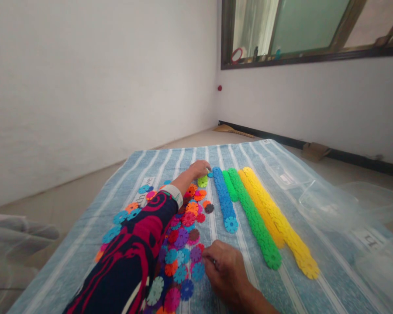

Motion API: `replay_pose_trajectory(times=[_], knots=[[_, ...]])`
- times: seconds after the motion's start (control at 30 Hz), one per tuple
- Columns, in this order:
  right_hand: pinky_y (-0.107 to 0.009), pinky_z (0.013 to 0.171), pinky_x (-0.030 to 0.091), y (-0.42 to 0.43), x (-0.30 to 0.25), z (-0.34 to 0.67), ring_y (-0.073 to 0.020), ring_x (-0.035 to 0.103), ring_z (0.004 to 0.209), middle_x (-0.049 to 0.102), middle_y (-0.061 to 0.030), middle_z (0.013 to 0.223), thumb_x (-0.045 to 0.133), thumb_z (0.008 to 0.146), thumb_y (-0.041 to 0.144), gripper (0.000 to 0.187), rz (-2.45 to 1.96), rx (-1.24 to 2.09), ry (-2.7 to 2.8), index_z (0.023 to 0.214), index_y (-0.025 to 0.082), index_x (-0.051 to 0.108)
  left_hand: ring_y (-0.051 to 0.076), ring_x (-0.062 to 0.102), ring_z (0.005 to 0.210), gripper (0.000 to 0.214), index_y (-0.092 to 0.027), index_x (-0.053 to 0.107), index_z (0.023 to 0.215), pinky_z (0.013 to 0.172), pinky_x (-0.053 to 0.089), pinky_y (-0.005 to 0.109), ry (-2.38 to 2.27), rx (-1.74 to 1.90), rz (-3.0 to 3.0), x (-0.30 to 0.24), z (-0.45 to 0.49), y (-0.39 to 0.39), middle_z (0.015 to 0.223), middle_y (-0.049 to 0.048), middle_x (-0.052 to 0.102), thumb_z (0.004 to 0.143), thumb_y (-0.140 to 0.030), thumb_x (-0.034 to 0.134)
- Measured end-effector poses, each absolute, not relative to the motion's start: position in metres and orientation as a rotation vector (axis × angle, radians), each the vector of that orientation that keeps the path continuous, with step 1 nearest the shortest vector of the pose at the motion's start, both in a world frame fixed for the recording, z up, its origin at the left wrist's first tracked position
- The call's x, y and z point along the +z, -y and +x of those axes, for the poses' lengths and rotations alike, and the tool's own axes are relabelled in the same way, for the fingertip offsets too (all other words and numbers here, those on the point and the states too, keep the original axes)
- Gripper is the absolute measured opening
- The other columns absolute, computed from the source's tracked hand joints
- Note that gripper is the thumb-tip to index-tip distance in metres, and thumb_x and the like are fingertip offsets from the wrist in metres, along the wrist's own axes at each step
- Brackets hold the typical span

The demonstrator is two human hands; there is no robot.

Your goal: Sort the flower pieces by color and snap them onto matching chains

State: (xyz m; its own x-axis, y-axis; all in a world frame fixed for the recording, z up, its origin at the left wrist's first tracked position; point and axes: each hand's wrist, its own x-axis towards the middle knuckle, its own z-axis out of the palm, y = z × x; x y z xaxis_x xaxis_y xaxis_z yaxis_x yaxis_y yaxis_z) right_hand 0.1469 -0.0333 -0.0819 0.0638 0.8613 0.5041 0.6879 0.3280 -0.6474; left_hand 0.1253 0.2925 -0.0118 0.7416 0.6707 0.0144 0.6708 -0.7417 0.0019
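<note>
My left hand (201, 168) reaches to the far side of the table, fingers pinched at a small blue notched plastic disc (210, 174). A lime-green disc (202, 181) lies just below that hand. My right hand (227, 267) is closed near the front, knuckles up, beside a blue disc (198, 271) and a purple disc (196, 254); what its fingers hold, if anything, is hidden. To the right of the hands lie overlapping rows of discs: a blue row (223, 196), a green row (257, 220) with a shorter green row (229, 185), and yellow rows (278, 218).
Mixed loose discs (182, 237) are heaped under and beside my left sleeve (131, 257). Clear plastic containers (327, 198) stand along the right side of the striped tablecloth (94, 231). A broom (232, 129) and a cardboard piece (315, 151) lie on the floor by the wall.
</note>
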Motion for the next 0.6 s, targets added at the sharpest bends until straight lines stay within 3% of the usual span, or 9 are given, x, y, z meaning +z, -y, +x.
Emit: replay_pose_trajectory(times=[0.13, 0.33, 0.6], knots=[[-0.023, 0.056, 0.029, 0.0344, -0.0798, 0.1470, -0.0111, 0.054, 0.060, 0.057, 0.0007, 0.063, 0.047, 0.078, 0.013, 0.017, -1.408, 0.247, 1.673, 0.068, 0.020, 0.060, 0.014, 0.065, 0.093, 0.036, -0.029, 0.075, 0.095, 0.082, 0.046, 0.016, 1.182, 0.078, -2.933, -0.0154, 0.1303, -0.2983, 0.098, -0.0037, 0.074, 0.069, -0.014, 0.055], [-0.024, 0.055, 0.028, 0.0333, -0.0784, 0.1458, -0.0113, 0.053, 0.059, 0.055, 0.0009, 0.061, 0.046, 0.077, 0.013, 0.018, -1.413, 0.239, 1.648, 0.066, 0.020, 0.058, 0.014, 0.066, 0.090, 0.038, -0.027, 0.074, 0.098, 0.076, 0.047, 0.017, 1.223, 0.177, -2.919, -0.0160, 0.1328, -0.2979, 0.099, -0.0007, 0.074, 0.070, -0.013, 0.052], [-0.023, 0.055, 0.028, 0.0333, -0.0794, 0.1473, -0.0113, 0.054, 0.059, 0.057, 0.0009, 0.062, 0.047, 0.077, 0.013, 0.017, -1.407, 0.232, 1.667, 0.067, 0.020, 0.059, 0.016, 0.064, 0.095, 0.033, -0.026, 0.074, 0.098, 0.080, 0.046, 0.019, 1.243, 0.213, -2.868, -0.0140, 0.1327, -0.2959, 0.103, 0.0014, 0.073, 0.073, -0.017, 0.056]])
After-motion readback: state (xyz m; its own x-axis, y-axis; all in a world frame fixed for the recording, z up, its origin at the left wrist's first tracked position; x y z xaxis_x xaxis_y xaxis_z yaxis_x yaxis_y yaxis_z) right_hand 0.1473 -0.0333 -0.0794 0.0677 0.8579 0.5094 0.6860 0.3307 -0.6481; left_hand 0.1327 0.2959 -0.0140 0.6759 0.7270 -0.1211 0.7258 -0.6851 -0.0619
